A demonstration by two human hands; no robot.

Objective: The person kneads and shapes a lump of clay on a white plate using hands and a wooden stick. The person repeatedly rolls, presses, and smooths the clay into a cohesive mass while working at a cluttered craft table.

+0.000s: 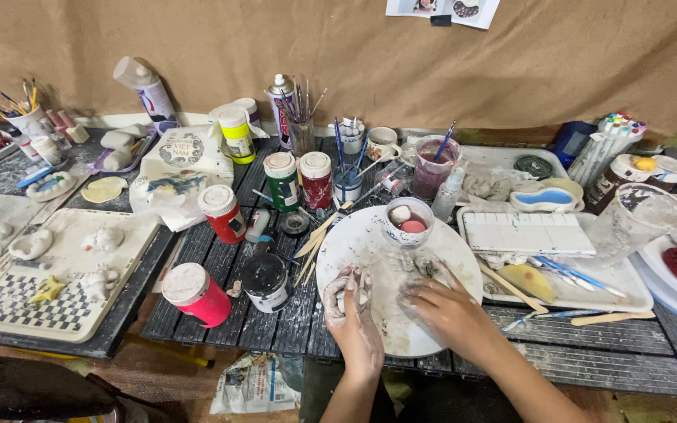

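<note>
Landmark: round white board, smeared grey, at the middle of the slatted table.

1. Lump of clay. Sits over the near left part of the board, inside the left hand. Small, pale grey, wet. Judged light and soft, easily dented and slippery while damp; best taken with fingertips around its sides, lightly, so it keeps its form.
2. Left hand. Fingers curled closed around the lump, coated in grey slip.
3. Right hand. Lies palm down on the near right part of the board, fingers spread and bent, pressing the smeared surface. Whether it grips anything beneath cannot be told.
4. Small bowl. Stands on the far edge of the board. Holds dark reddish water, a white ball and a pink one.
5. Paint jars. Behind and left of the board, lids on: one green, two red. A pink jar and a black jar stand to the board's left.
6. Plastic cup. Behind the board, with murky purple water and a brush.
7. White tray. Right of the board; carries a white palette, blue tools, wooden sticks.
8. Checked tray. Far left of the board, bearing small white clay figures.
</note>
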